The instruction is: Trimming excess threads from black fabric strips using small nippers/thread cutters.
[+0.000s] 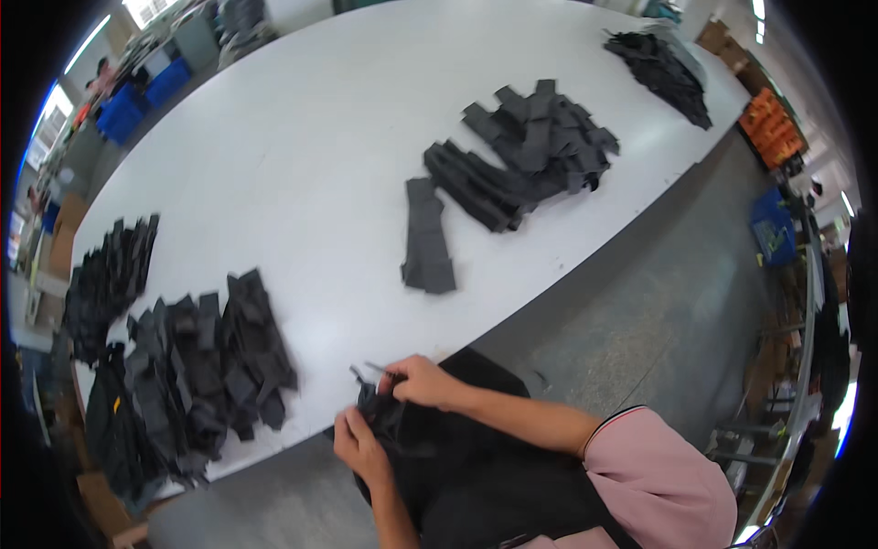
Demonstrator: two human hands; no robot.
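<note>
**Dark cloth piece (373,403) held at the near edge of a broad white table (302,165)**

The table's smooth, pale top spreads across most of the view, its outline bent by the lens. Dark cloth lies on it in several groups. At the left, a row of folded dark strips (197,357) reaches the near edge, with a smaller dark pile (110,274) behind it. Right of the middle, a single dark strip (427,238) lies just beside a larger dark heap (540,146); another dark bundle (663,69) rests near the far right end.

The left hand (361,446) and the right hand (419,381) both have their fingers closed on the cloth piece, between them and in front of a black apron (485,476). The right arm has a pink sleeve (658,467).

Beyond the right edge runs a grey, scuffed floor (604,357). An orange stack (771,128) and a blue crate (774,229) stand along that side. At the upper left, blue bins (121,114) sit near bright windows (55,110).
</note>
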